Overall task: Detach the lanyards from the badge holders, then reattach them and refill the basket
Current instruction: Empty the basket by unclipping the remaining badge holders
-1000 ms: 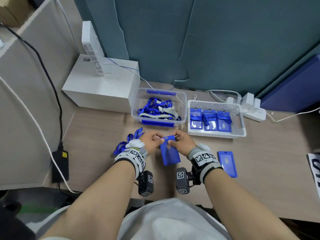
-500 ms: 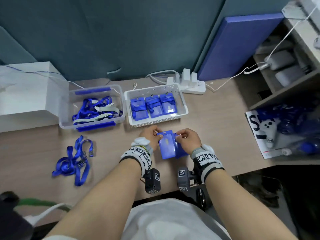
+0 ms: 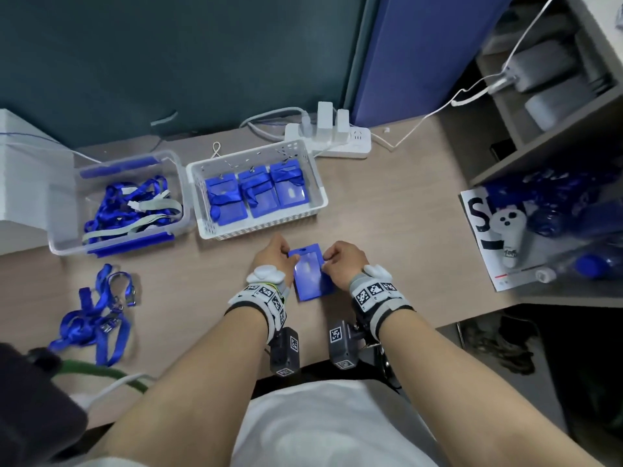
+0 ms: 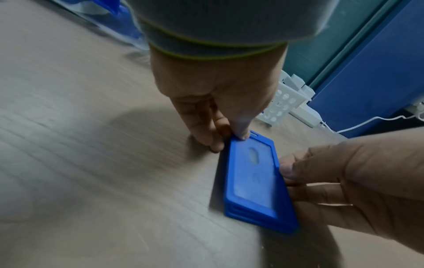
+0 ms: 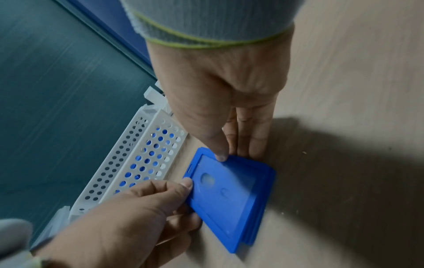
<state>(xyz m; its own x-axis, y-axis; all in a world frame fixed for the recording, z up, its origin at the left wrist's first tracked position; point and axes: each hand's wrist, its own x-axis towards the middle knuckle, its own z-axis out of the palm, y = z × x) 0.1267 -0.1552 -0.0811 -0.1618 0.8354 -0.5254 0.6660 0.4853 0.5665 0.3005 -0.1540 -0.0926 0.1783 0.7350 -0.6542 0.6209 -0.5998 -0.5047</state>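
Observation:
Two blue badge holders (image 3: pixel 312 274) lie stacked flat on the table, no lanyard on them. My left hand (image 3: pixel 286 259) pinches the stack's far left corner, thumb on top (image 4: pixel 241 134), fingers at the edge. My right hand (image 3: pixel 328 262) pinches the right edge, thumb (image 5: pixel 220 156) on the top holder (image 5: pixel 229 194). The stack (image 4: pixel 254 181) shows both layers in the wrist views. Just beyond stands the white perforated basket (image 3: pixel 313 163) with three holders wrapped in blue lanyards (image 3: pixel 256 193). Loose blue lanyards (image 3: pixel 97 315) lie at the left.
A clear bin (image 3: pixel 64 246) of blue and grey lanyards stands left of the basket (image 5: pixel 142 159). A white power strip (image 3: pixel 337 143) with plugs and cables sits behind. A white controller (image 3: pixel 509 237) and bottles lie on paper at the right, beside a shelf unit.
Both hands carried the held badge holder to the right and laid it on the second holder that lay on the table. The head view swung right.

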